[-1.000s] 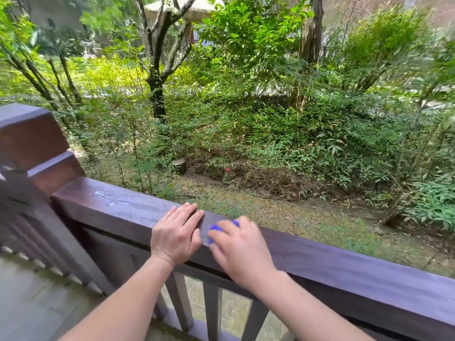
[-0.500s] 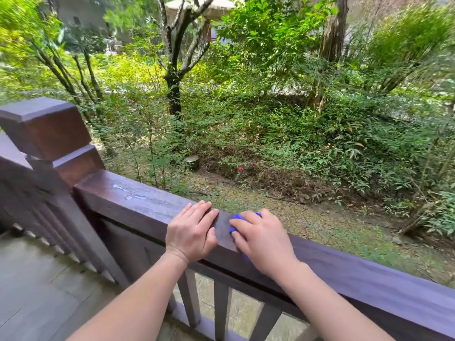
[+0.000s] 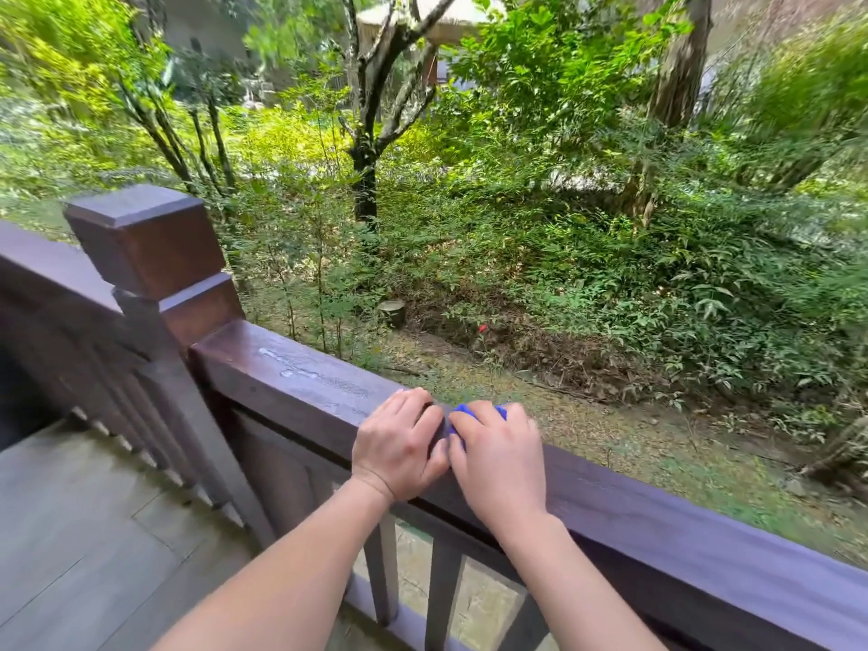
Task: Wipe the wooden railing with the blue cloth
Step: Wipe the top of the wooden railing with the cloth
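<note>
The right hand [image 3: 498, 455], fingers curled, is gripping a bunched blue cloth [image 3: 475, 412] on the glossy dark wooden railing [image 3: 300, 374], lower centre. The left hand [image 3: 399, 444] is resting beside it, fingers together.

Deck floor [image 3: 84, 533]: grey boards, lower left | dark forked tree [image 3: 365, 180] centre, thick trunk [image 3: 676, 77] right | cut stump [image 3: 392, 313] near red flower [image 3: 482, 327] | undergrowth [image 3: 657, 284] on slope | leaf-littered ground [image 3: 587, 415] below | roofed structure [image 3: 437, 21] behind, blurred

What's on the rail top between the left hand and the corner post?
Head view: only the bare top of the wooden railing, with pale smeared streaks roughly midway between the left hand and the corner post.
</note>
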Demonstrator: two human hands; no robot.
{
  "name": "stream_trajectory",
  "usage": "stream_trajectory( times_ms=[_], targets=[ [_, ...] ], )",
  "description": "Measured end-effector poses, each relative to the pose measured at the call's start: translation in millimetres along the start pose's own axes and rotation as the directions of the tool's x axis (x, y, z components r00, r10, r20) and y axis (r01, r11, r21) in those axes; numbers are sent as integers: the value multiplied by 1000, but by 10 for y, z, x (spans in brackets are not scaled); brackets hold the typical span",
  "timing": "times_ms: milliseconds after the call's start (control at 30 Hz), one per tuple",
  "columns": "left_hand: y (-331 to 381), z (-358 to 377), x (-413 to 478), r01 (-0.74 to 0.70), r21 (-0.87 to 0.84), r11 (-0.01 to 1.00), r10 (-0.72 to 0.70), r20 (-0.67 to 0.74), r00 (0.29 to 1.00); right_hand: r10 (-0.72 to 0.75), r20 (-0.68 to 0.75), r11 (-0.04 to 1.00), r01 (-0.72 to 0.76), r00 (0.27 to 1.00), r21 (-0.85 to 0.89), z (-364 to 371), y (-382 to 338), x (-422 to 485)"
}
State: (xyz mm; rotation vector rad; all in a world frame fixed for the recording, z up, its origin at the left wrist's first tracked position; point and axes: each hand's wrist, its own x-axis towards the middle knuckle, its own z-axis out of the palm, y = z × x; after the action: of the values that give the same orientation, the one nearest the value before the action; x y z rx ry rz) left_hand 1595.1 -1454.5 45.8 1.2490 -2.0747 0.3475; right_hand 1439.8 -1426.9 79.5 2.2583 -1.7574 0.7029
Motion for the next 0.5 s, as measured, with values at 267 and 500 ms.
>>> stream_trajectory(
  times_ms=[267, 500],
  targets=[
    [-229, -305, -6, -60, -98, 993, 78, 188, 979, 101, 76, 993, -95, 992, -73, 44, 143, 271],
    [-1127, -692, -75, -95, -36, 995, 98, 100, 990, -187, 25, 979, 189, 982, -74, 433, -870, 458]
  ],
)
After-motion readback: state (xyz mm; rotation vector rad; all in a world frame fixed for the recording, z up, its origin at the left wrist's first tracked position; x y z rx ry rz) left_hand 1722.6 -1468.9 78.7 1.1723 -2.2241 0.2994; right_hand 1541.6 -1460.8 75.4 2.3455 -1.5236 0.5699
